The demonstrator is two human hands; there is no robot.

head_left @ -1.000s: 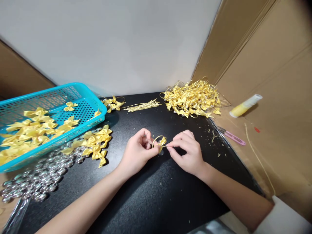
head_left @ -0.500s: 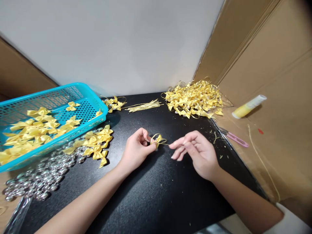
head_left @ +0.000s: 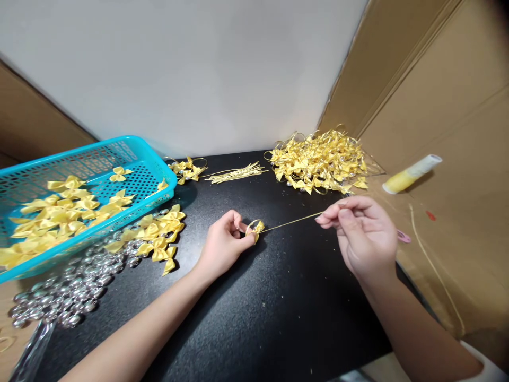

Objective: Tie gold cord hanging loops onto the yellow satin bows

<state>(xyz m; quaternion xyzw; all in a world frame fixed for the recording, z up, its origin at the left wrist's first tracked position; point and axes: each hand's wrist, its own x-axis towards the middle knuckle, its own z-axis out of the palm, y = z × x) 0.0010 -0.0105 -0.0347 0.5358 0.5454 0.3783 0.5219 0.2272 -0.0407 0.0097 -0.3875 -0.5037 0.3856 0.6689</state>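
Note:
My left hand (head_left: 223, 245) pinches a small yellow ribbon bow (head_left: 254, 229) with a gold loop, just above the black table (head_left: 254, 307). A thin gold cord (head_left: 292, 222) runs taut from the bow to my right hand (head_left: 361, 233), which grips its far end between thumb and fingers, raised to the right. Loose yellow bows (head_left: 157, 236) lie left of my left hand.
A turquoise basket (head_left: 155, 175) with yellow bows sits at the left, silver bells (head_left: 67, 294) in front of it. A heap of finished bows (head_left: 320, 162) lies at the back right, cut gold cords (head_left: 236, 172) beside it. A glue tube (head_left: 409, 174) and pink snips (head_left: 402, 236) lie on cardboard.
My right hand has moved right and up away from the bow, drawing the gold cord out straight. My left hand has kept its hold on the bow in place.

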